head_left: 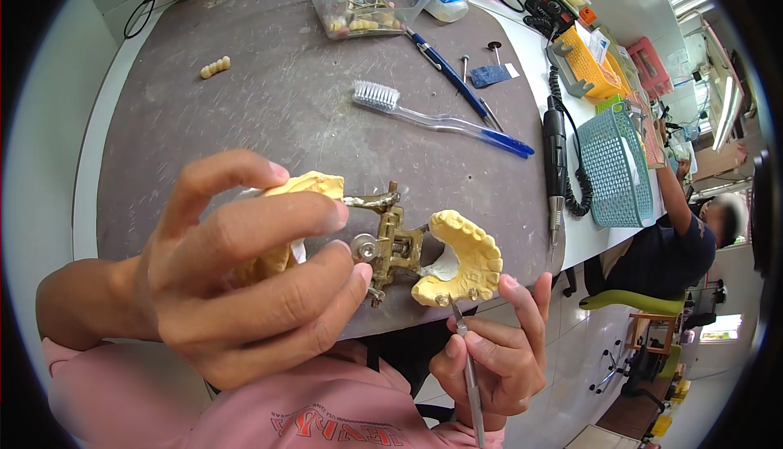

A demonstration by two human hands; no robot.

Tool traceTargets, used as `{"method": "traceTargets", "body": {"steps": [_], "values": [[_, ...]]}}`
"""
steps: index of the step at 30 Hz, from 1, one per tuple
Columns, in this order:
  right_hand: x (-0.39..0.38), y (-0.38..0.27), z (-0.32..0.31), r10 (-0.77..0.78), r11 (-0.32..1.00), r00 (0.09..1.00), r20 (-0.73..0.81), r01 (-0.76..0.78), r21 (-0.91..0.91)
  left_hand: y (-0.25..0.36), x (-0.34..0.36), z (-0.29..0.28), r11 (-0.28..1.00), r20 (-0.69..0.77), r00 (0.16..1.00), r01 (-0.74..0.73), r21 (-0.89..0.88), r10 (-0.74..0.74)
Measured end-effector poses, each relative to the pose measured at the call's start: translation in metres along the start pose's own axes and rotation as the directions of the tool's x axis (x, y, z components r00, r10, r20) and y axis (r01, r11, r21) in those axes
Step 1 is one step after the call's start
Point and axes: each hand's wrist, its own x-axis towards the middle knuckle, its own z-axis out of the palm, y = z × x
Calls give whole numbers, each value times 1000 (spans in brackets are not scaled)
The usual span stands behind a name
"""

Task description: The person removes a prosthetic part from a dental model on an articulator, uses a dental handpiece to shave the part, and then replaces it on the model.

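My left hand (245,274) grips one yellow plaster dental cast (306,184), which is joined by a brass hinged articulator (390,245) to a second yellow cast (463,257) swung open to the right. My right hand (497,359) holds a thin metal instrument (469,367) like a pen. Its tip touches the front teeth of the open cast. My fingers hide most of the left cast.
On the dark work mat (269,98) lie a clear-handled toothbrush (432,119), a blue pen (449,70), a small row of teeth (215,66) and a clear box of parts (359,4). A black handpiece (555,155) and blue basket (620,168) sit right. Another person (693,229) sits beyond.
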Motion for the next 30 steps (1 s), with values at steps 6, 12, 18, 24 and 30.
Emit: {"method": "traceTargets", "body": {"steps": [6, 12, 18, 24, 30], "values": [[-2, -2, -1, -7, 1000, 1000, 18, 7, -5, 2, 0, -2, 1000, 6, 1000, -1, 2, 1], [-1, -1, 0, -34, 999, 999, 24, 34, -25, 5, -2, -2, 1000, -11, 1000, -27, 14, 27], [1, 13, 6, -122, 992, 991, -57, 123, 9, -1, 3, -2, 999, 0, 1000, 7, -38, -7], [-5, 29, 24, -129, 976, 978, -163, 154, 154, -10, 7, -2, 997, 16, 1000, 8, -75, -7], [-7, 25, 30, -116, 971, 978, -172, 148, 187, -9, 8, -6, 997, 60, 998, 30, -74, -25]]}}
